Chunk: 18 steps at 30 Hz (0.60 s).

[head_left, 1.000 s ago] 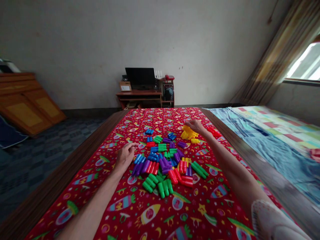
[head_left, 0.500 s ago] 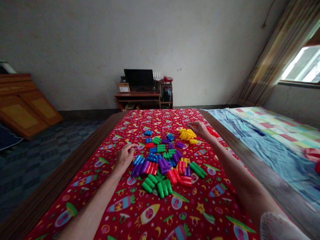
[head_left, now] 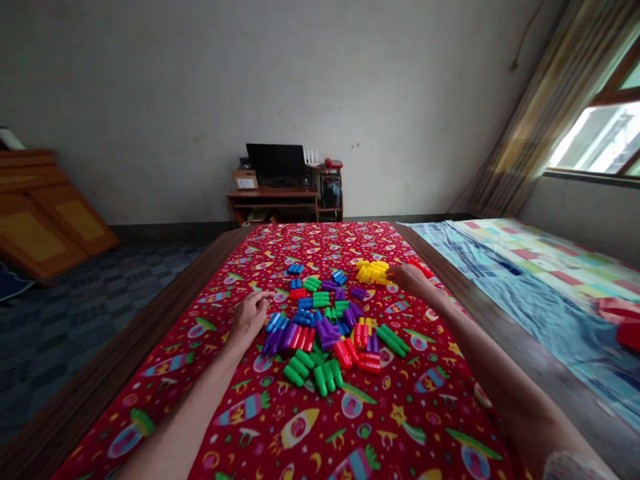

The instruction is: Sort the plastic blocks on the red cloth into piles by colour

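Observation:
A heap of plastic building blocks [head_left: 330, 327] in blue, purple, red and green lies on the red rocket-print cloth [head_left: 300, 427]. A separate pile of yellow blocks [head_left: 371, 271] sits farther back. My left hand [head_left: 250, 313] rests on the cloth at the heap's left edge, fingers loosely curled with nothing in them, beside blue and purple blocks. My right hand [head_left: 411, 278] lies palm down just right of the yellow pile, fingertips at its edge, holding nothing that I can see. A few red blocks [head_left: 425, 269] show behind that hand.
The cloth covers a long wooden table [head_left: 100, 393]. A bed with a patchwork cover [head_left: 550, 267] runs along the right. A desk with a monitor [head_left: 277, 163] stands at the far wall, a wooden cabinet [head_left: 45, 220] at left, a curtained window [head_left: 595, 140] at right.
My right hand has drawn back from on top of the yellow pile to its right side. The left hand has stayed put. The camera has tilted slightly.

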Each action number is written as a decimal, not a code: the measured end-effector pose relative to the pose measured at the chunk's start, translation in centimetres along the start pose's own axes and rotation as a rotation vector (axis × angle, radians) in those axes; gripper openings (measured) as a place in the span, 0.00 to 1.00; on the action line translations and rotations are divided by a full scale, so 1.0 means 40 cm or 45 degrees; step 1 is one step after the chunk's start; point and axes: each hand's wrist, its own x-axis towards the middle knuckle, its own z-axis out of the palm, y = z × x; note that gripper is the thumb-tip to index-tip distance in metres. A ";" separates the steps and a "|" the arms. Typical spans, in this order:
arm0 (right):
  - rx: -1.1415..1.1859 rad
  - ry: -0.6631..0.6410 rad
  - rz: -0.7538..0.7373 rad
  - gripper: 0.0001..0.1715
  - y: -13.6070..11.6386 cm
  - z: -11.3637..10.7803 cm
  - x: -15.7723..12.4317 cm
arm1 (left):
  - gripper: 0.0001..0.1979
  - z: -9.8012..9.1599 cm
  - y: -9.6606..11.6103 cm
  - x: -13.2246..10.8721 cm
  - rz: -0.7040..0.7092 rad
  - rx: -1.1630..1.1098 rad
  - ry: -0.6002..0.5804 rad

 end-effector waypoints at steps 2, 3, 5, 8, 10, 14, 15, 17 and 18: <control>0.008 -0.016 -0.006 0.16 0.007 -0.012 0.018 | 0.16 0.000 0.000 0.000 -0.003 0.008 -0.009; 0.006 -0.014 0.002 0.16 0.008 -0.015 0.024 | 0.16 -0.001 0.001 0.000 -0.002 0.008 -0.012; -0.008 0.008 0.042 0.16 0.008 -0.016 0.031 | 0.16 -0.003 0.003 0.000 0.008 0.006 -0.016; -0.024 0.024 0.078 0.16 0.003 -0.014 0.026 | 0.15 -0.004 0.006 0.000 0.014 0.008 -0.008; -0.025 0.016 0.065 0.16 -0.002 -0.017 0.015 | 0.15 -0.002 0.008 0.000 0.002 0.007 0.007; -0.052 0.064 0.064 0.18 -0.027 -0.031 -0.010 | 0.15 0.001 0.008 -0.001 -0.003 -0.001 0.026; -0.061 0.093 0.059 0.18 -0.039 -0.034 -0.016 | 0.15 0.002 0.008 -0.002 0.002 -0.006 0.027; -0.073 0.149 0.030 0.19 -0.072 -0.037 -0.033 | 0.15 0.003 0.008 -0.003 0.010 -0.018 0.026; -0.073 0.159 0.005 0.19 -0.092 -0.038 -0.044 | 0.15 0.003 0.008 -0.003 0.011 -0.024 0.024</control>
